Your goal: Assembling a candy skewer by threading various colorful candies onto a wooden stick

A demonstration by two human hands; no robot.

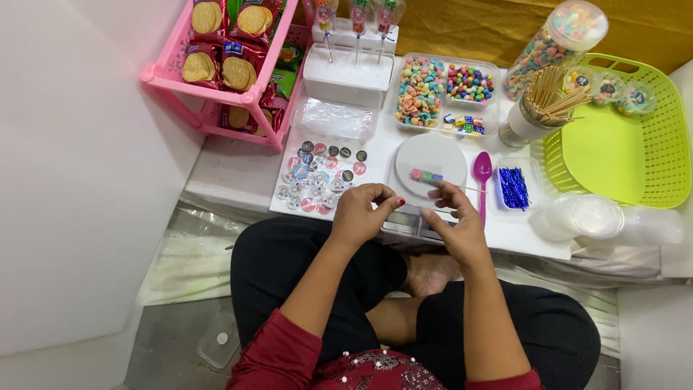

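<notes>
The right hand (455,217) pinches a thin wooden skewer (462,187) that carries a few coloured candy cubes (426,175) at its far end, over the round white scale (430,162). The left hand (364,211) is closed, fingertips together; whether it holds a piece, I cannot tell. Most of the stick is bare, so threading looks barely begun. Beyond the scale sits the candy tray (444,90); a purple spoon (482,173) lies just right of the scale, round stickers (317,177) to its left.

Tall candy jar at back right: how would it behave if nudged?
The jar looks tall and narrow, already leaning on the green basket, so probably tips easily. Round body likely rolls once down. Packed full of candy, probably heavy.
</notes>
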